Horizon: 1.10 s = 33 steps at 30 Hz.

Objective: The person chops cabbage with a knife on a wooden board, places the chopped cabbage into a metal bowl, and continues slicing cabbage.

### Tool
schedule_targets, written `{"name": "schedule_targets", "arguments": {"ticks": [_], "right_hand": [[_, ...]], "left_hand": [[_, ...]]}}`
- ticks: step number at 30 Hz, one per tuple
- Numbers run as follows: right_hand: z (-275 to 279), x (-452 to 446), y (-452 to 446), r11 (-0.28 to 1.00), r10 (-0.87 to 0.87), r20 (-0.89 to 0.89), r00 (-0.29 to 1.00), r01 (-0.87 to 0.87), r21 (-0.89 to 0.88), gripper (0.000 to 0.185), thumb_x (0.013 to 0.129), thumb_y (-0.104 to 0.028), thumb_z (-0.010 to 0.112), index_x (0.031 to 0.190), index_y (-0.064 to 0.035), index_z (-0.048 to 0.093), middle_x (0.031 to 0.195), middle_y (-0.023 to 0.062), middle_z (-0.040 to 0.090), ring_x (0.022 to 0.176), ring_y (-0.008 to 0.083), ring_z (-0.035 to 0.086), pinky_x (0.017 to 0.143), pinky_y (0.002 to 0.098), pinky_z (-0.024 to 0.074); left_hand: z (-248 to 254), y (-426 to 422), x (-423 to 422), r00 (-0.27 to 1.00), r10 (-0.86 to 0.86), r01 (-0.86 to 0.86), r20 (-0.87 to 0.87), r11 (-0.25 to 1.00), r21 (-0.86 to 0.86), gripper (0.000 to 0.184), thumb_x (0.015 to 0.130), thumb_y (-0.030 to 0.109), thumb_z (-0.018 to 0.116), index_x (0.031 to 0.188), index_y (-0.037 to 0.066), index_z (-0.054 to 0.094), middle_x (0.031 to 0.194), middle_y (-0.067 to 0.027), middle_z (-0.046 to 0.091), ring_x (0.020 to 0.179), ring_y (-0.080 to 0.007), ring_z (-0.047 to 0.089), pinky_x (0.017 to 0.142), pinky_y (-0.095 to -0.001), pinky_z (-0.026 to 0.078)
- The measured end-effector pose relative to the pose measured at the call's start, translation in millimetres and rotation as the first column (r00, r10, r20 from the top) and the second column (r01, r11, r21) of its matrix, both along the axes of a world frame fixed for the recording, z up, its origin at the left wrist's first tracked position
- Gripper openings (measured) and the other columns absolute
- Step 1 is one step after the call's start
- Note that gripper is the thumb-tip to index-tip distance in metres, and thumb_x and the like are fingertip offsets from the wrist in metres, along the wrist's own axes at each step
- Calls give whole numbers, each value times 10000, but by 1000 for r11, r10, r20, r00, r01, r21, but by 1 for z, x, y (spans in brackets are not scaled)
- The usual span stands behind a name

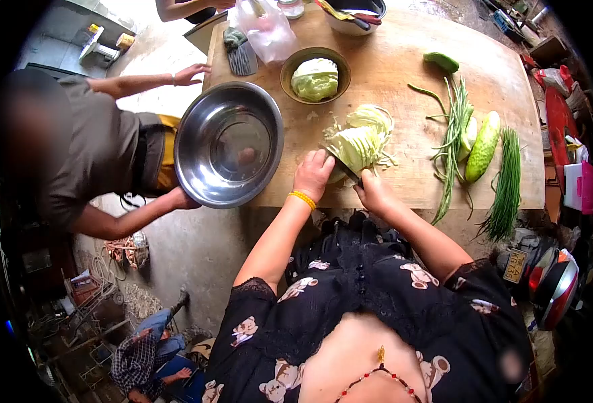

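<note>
Head view: the right hand (374,193) is wrapped around the handle of a knife (345,166), whose dark blade reaches forward and left from its fingers. To its left, the left hand (312,173) rests with bent fingers beside the blade, against the cabbage; whether it truly grips cannot be told, as its fingertips are hidden. The sliced cabbage (358,142) lies just beyond both hands on the wooden table (404,87), fanned in thin, pale layers with loose shreds around it.

It should be light, crisp and a little slick on the cut faces, and the slices likely slide apart if pinched singly; the firmest hold is probably across the uncut part, fingertips curled back from the edge. Farther beyond the left hand, a bowl (286,82) holds another cabbage piece (315,79).
</note>
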State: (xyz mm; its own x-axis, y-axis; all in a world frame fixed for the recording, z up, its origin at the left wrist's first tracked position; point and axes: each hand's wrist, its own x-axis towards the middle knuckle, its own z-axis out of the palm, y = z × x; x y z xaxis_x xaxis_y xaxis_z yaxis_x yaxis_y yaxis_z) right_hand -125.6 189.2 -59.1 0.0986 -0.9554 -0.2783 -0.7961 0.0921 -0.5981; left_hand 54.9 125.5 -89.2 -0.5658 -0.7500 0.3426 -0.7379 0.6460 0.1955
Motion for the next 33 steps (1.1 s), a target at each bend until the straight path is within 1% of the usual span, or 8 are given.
{"name": "schedule_targets", "arguments": {"ticks": [5,7,12,13,19,26,30,33], "right_hand": [[-31,0,17,998,-62,41,997,61,3,243,789,-211,551,875,-16,435,771,261,544,756,436,524,627,482,428],[-42,-4,12,992,-56,76,996,64,-106,276,787,-255,563,874,-26,436,778,257,545,760,438,521,639,481,425],[16,-3,2,998,-64,62,996,66,-15,275,796,-239,556,880,-17,416,768,260,560,762,438,536,651,491,422],[19,-2,2,998,-58,67,996,60,-28,276,795,-236,556,883,-15,416,770,263,560,764,437,537,651,493,421],[17,7,1,996,-49,0,999,49,78,265,797,-218,546,875,-2,414,748,266,564,741,435,545,646,497,425],[-44,9,17,994,-99,-5,995,99,35,281,767,-211,588,890,-28,415,777,252,563,748,431,538,645,479,433],[-25,-1,10,994,-79,143,987,89,-65,294,768,-230,599,871,-19,421,760,248,557,733,430,531,623,471,422],[5,0,5,994,-102,109,989,106,-33,283,775,-224,594,861,-15,426,749,251,551,728,430,527,610,467,412]], "left_hand": [[-10,2,0,997,36,-37,67,999,8,262,690,116,512,949,143,536,988,-58,509,936,-225,500,705,-321,475],[-8,1,1,997,26,-18,78,995,-100,278,689,114,512,966,141,530,985,-59,509,925,-226,503,692,-322,479],[-3,1,0,1000,19,-18,12,996,-83,200,667,129,514,861,99,551,908,-48,515,865,-203,508,645,-304,479],[-5,2,2,999,19,-20,37,1000,23,207,699,161,558,896,99,560,947,-54,514,917,-227,500,723,-330,462],[-8,4,1,999,34,-35,15,999,40,246,702,128,545,945,95,554,1000,-67,518,951,-232,495,747,-329,461],[-15,3,4,999,-15,14,-40,1000,-24,280,698,82,527,978,77,532,1047,-76,515,985,-245,492,767,-329,461],[-8,2,4,1000,-5,4,-17,999,-49,240,696,106,546,934,75,543,1003,-69,523,941,-238,506,731,-332,471],[-9,2,2,999,39,-39,1,999,17,196,699,119,554,890,74,555,952,-60,526,890,-229,512,688,-336,475]]}}
